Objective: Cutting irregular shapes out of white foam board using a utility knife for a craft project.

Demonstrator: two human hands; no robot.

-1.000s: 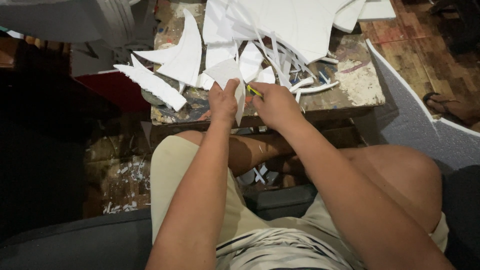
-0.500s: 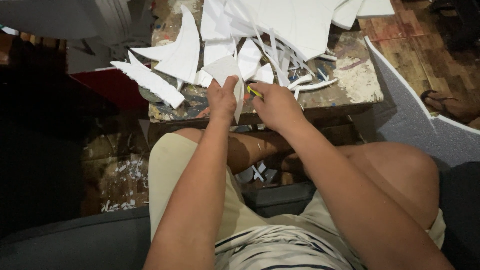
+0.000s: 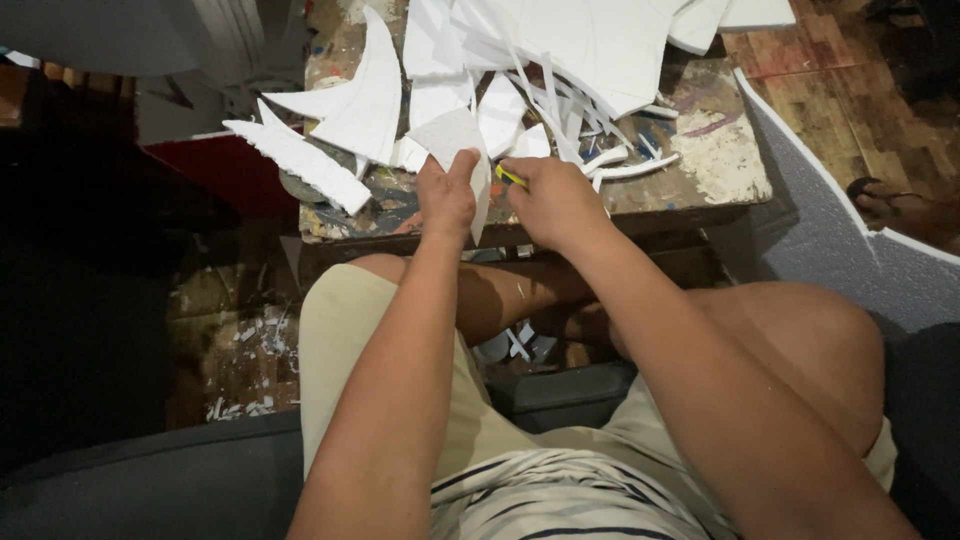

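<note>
At the table edge (image 3: 640, 205), left hand (image 3: 447, 197) pinches an upright foam piece (image 3: 452, 140); right hand's (image 3: 553, 200) grip closes on a yellow cutter (image 3: 509, 176).

A single head-worn camera looks steeply down from close above the seated person's lap, facing forward; forearms rise from the bottom edge to a paint-stained wooden table (image 3: 720, 165) across the upper middle of the frame.
</note>
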